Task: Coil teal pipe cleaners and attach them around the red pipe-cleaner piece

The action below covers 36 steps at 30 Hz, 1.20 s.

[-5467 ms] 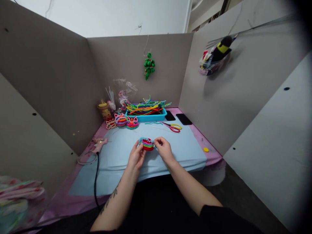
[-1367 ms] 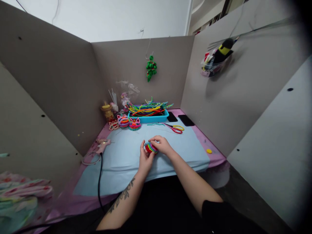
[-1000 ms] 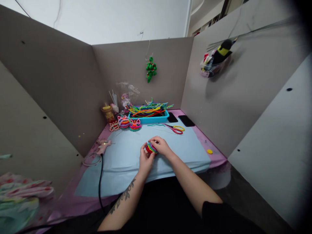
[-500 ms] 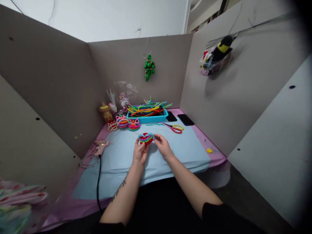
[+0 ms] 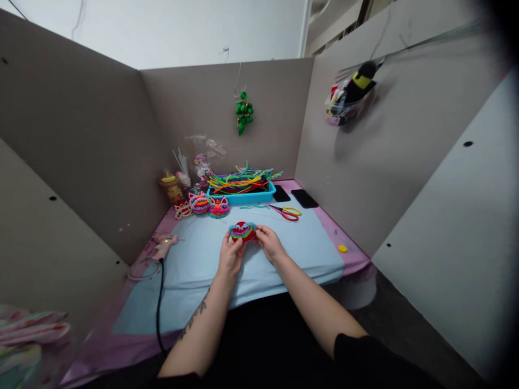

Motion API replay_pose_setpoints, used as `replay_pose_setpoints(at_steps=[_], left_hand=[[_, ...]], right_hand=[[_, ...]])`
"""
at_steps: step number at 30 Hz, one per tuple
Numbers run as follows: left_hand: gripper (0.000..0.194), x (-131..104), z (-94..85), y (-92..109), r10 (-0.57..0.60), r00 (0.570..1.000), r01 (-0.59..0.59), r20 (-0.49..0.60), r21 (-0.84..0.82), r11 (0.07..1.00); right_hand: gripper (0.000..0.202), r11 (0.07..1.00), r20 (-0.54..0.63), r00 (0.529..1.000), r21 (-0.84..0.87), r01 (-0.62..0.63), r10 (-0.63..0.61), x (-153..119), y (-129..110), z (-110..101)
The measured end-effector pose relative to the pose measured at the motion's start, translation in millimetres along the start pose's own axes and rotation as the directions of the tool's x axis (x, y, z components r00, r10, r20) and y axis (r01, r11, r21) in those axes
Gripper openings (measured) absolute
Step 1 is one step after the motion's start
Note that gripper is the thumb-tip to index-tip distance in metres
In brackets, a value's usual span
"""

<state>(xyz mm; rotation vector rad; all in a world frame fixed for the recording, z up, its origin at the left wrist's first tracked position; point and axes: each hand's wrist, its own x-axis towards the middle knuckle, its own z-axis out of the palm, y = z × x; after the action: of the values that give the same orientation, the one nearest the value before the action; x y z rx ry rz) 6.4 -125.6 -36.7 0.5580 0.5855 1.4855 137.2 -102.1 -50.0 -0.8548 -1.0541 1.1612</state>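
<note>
A small fuzzy craft piece (image 5: 243,231), red with rainbow stripes and light blue curled parts on top, is held above the light blue cloth at the middle of the table. My left hand (image 5: 231,255) grips its left and lower side, thumb on the front. At its right edge, the fingertips of my right hand (image 5: 269,242) pinch the light blue part. Behind it are a finished-looking pink and orange eared piece (image 5: 219,207) and a similar purple one (image 5: 198,202).
A blue tray (image 5: 243,199) of colourful pipe cleaners stands at the back. Scissors (image 5: 288,212) and two black phones (image 5: 304,198) lie to its right. A pink glue gun (image 5: 165,247) with a black cable is at left. A yellow disc (image 5: 343,248) lies at right.
The view has shifted slightly, so the surroundings sit a little further left. My right hand is a bit closer around the craft piece's right side; both hands still hold it.
</note>
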Motion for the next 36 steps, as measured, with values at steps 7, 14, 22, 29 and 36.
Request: replay_pose_setpoints(at_steps=[7,14,22,29,36], left_hand=[[0.068,-0.3,-1.0,-4.4,-0.019,1.000,0.019,-0.010,0.062,0.998],[0.068,-4.7,2.5,-3.5,-0.014,1.000,0.012,0.016,0.102,0.995],[0.068,-8.6,7.6,-1.3,-0.017,0.999,0.013,0.034,0.112,0.994],[0.075,-7.4,5.3,-4.9,-0.025,0.999,0.019,0.029,0.174,0.984],[0.063,-3.5,0.2,-2.6,-0.042,0.998,0.038,0.036,0.103,0.994]], right_hand=[[0.035,1.000,-0.087,0.996,0.020,0.006,-0.004,4.4,0.7,-1.8],[0.028,0.999,-0.132,0.990,-0.006,0.047,-0.048,6.0,-0.4,-4.3],[0.024,0.993,-0.080,0.991,-0.065,0.101,-0.106,4.1,-5.8,-3.7],[0.023,0.994,-0.094,0.990,-0.047,0.098,-0.102,9.7,0.0,-6.3],[0.031,0.998,-0.061,0.997,-0.034,0.054,-0.056,9.3,-0.7,-6.8]])
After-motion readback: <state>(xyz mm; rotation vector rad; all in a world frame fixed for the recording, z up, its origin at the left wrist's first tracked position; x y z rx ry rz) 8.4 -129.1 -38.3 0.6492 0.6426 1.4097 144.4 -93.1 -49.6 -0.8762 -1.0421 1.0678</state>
